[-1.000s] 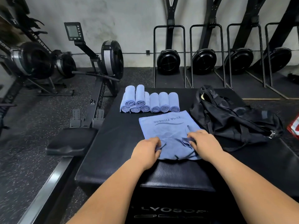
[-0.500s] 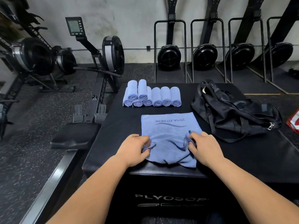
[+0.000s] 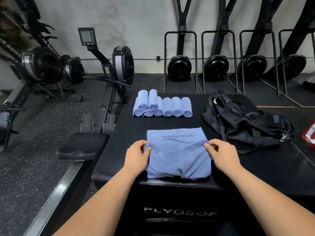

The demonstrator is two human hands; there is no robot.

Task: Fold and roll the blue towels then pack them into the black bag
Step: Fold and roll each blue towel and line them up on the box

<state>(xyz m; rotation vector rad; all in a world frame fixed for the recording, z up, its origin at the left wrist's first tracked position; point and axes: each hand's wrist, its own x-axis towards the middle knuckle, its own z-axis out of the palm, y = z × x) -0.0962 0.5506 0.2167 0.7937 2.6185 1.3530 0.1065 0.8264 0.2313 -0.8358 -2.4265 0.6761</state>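
As left hand [image 3: 136,156] and right hand [image 3: 222,155] pinch its edges, the blue towel [image 3: 179,157] reads YOGA FITNESS, the box [image 3: 179,195] PLYOSOF.

Left hand [image 3: 137,155], right hand [image 3: 222,155]: grip on blue towel's [image 3: 179,157] opposite edges

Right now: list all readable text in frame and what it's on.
"YOGA FITNESS": upside down, on the flat blue towel.
"PLYOSOF": rest cut off, on the front of the black box.
Lettering on the rowing machine and its monitor: too blurred to read.
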